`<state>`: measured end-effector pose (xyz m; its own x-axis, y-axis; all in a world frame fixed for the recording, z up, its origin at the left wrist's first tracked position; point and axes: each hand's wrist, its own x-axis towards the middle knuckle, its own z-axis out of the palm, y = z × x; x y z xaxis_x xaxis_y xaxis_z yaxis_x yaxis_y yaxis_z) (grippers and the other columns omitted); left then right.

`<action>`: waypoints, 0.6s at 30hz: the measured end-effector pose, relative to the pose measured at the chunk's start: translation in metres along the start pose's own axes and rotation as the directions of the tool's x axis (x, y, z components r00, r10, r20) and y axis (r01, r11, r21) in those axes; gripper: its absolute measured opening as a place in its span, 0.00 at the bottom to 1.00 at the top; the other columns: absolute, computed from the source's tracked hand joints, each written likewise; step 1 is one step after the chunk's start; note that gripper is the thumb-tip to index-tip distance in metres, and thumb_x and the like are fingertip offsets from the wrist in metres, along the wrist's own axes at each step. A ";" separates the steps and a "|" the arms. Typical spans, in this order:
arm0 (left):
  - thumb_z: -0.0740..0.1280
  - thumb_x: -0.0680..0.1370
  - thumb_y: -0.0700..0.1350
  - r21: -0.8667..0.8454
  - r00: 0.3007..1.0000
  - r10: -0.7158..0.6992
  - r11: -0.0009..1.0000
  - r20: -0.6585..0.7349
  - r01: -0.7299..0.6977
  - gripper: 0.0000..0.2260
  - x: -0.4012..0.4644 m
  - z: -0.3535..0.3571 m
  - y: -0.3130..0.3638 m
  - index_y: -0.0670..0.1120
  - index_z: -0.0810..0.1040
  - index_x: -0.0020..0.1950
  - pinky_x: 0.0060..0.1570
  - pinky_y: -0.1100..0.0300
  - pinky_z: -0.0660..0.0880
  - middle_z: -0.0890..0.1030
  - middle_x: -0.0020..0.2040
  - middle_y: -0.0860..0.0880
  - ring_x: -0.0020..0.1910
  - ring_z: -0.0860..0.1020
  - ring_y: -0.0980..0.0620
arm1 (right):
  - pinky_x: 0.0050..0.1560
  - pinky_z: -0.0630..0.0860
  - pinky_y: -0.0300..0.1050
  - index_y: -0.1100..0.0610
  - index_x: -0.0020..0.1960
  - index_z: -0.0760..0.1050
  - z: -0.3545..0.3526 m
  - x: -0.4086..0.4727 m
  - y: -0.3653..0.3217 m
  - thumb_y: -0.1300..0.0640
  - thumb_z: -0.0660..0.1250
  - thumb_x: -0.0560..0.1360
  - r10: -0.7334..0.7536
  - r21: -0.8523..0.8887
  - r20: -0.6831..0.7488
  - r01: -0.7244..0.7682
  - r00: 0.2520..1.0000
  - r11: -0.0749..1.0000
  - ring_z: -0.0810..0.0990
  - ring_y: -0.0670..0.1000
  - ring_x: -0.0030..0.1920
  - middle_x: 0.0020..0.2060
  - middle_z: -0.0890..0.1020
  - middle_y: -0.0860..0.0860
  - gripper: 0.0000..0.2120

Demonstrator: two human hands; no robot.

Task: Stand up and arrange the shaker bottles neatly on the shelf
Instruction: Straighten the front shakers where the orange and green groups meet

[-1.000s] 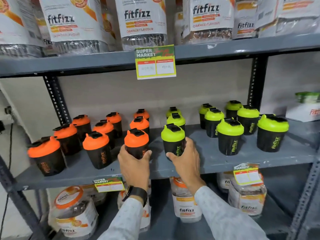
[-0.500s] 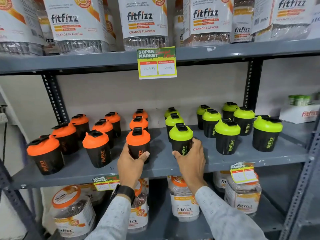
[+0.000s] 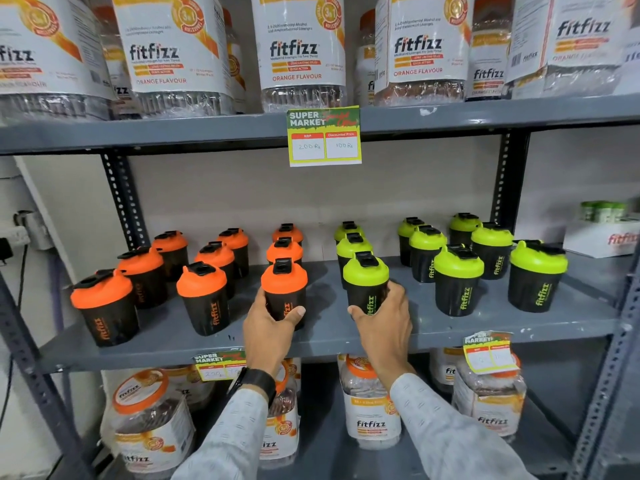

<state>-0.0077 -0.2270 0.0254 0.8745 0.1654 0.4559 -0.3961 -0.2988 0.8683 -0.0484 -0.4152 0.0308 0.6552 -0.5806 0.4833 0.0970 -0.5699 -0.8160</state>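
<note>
Both front bottles now stand upright, further apart than before, at frame centre on the grey metal shelf (image 3: 329,336). Left hand (image 3: 268,332) wraps the orange-lidded bottle (image 3: 284,291); right hand (image 3: 382,322) wraps the green-lidded bottle (image 3: 366,284). Both read "fitfizz". Price tag (image 3: 324,136) above: "SUPER MARKET", "200 Rs", "100 Rs". Pale wall behind.

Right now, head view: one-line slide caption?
Left hand grips an orange-lidded shaker, right hand a green-lidded shaker, on the grey shelf.
</note>
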 end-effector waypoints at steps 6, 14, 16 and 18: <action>0.78 0.73 0.46 0.015 1.000 0.000 1.000 0.028 0.000 0.32 0.001 -0.002 0.001 0.55 0.70 0.74 0.63 0.52 0.73 0.79 0.61 0.56 0.60 0.77 0.53 | 0.63 0.76 0.56 0.56 0.71 0.66 -0.001 -0.001 -0.001 0.53 0.83 0.68 0.008 -0.004 -0.006 -0.008 1.000 1.000 0.78 0.61 0.64 0.65 0.77 0.57 0.39; 0.78 0.73 0.47 0.020 0.999 -0.003 1.000 0.038 0.003 0.31 0.001 -0.005 0.000 0.56 0.71 0.73 0.66 0.46 0.75 0.81 0.63 0.52 0.62 0.78 0.50 | 0.61 0.77 0.57 0.57 0.71 0.66 0.001 -0.002 -0.001 0.53 0.83 0.68 0.008 -0.013 -0.019 -0.009 1.000 1.000 0.79 0.62 0.64 0.64 0.77 0.58 0.39; 0.79 0.73 0.47 0.013 0.999 0.001 1.000 0.041 -0.001 0.31 -0.001 -0.006 0.004 0.56 0.71 0.73 0.67 0.46 0.74 0.81 0.62 0.53 0.61 0.78 0.51 | 0.62 0.77 0.58 0.56 0.72 0.65 0.000 -0.003 0.000 0.52 0.83 0.67 -0.002 -0.010 -0.011 0.002 1.000 1.000 0.78 0.62 0.64 0.65 0.77 0.58 0.40; 0.79 0.72 0.48 -0.009 0.999 -0.002 1.000 0.046 0.002 0.36 -0.005 -0.009 0.006 0.56 0.67 0.76 0.67 0.49 0.73 0.79 0.63 0.56 0.61 0.77 0.53 | 0.63 0.77 0.58 0.56 0.74 0.64 -0.002 -0.005 0.001 0.51 0.83 0.67 -0.004 -0.004 0.010 0.004 1.000 1.000 0.78 0.61 0.65 0.65 0.76 0.57 0.43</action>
<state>-0.0174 -0.2215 0.0302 0.8871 0.1227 0.4450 -0.3968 -0.2899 0.8709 -0.0527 -0.4138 0.0282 0.6627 -0.5723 0.4830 0.0967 -0.5742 -0.8130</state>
